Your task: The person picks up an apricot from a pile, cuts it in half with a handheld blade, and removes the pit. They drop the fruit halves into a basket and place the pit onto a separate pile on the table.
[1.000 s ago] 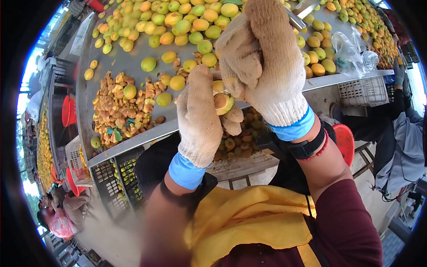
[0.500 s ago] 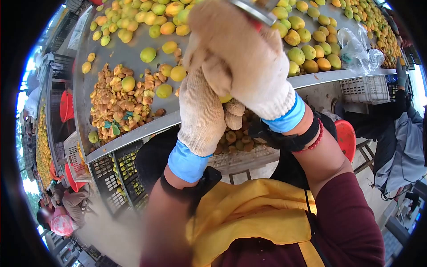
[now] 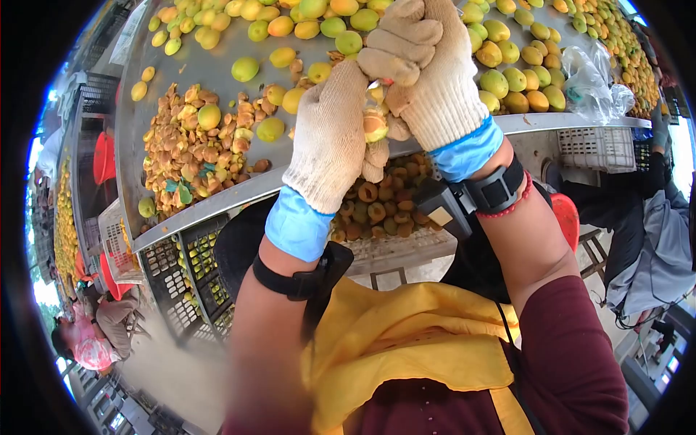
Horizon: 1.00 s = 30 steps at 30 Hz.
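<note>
My left hand [image 3: 328, 134], in a cream knit glove with a blue cuff, grips a yellow-green apricot [image 3: 375, 127] whose flesh is cut open. Closed just above it, my gloved right hand [image 3: 429, 76] holds a small cutting tool [image 3: 375, 85]; a bit of metal and a red part show, the rest is hidden in the fist. The hands meet over the near edge of the metal table [image 3: 283, 174]. Left of them lies a heap of brown pits and scraps [image 3: 190, 148], with a few whole apricots on and beside it. Below my hands, a crate holds cut apricots [image 3: 384, 199].
Whole apricots [image 3: 312, 29] spread across the back of the table, more [image 3: 518, 80] to the right. A clear plastic bag [image 3: 591, 83] lies at the right edge. Black crates [image 3: 185, 279] stand below left, a white crate [image 3: 598, 147] below right. Another person [image 3: 90, 337] sits far left.
My right hand has turned and drawn back a little, so the cut apricot in my left hand now shows. The tool's metal end, earlier raised at the top, is now mostly hidden.
</note>
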### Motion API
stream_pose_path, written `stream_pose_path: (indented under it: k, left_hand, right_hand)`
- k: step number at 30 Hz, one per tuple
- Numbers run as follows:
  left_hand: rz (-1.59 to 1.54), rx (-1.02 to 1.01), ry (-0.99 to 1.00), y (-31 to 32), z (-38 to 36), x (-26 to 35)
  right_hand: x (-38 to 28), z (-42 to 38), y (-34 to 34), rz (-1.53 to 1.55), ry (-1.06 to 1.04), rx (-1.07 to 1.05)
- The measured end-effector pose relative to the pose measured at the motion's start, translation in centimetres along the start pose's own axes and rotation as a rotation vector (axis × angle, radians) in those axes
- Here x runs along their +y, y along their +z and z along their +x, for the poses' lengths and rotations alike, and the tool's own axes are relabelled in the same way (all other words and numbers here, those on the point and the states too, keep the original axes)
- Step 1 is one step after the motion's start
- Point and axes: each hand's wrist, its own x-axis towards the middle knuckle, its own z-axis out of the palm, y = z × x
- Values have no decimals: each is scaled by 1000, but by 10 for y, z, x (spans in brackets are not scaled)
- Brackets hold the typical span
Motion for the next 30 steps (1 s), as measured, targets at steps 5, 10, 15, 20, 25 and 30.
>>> stream_pose_path:
  k: [5, 10, 15, 20, 25, 30]
  left_hand:
    - [-229, 97, -210, 5, 14, 6]
    - [101, 139, 31, -1, 31, -11]
    - [-137, 326, -43, -10, 52, 10]
    - [-175, 110, 185, -32, 51, 5]
    - [82, 152, 331, -31, 30, 7]
    - [597, -203, 478, -18, -33, 21]
  right_hand:
    - [2, 13, 3, 7, -20, -9]
    - [4, 13, 11, -162, -120, 39]
    - [4, 12, -1, -380, -76, -35]
    - [-10, 14, -3, -911, -217, -15]
    - [5, -7, 11, -1061, -150, 125]
    - [-35, -10, 5, -964, -302, 77]
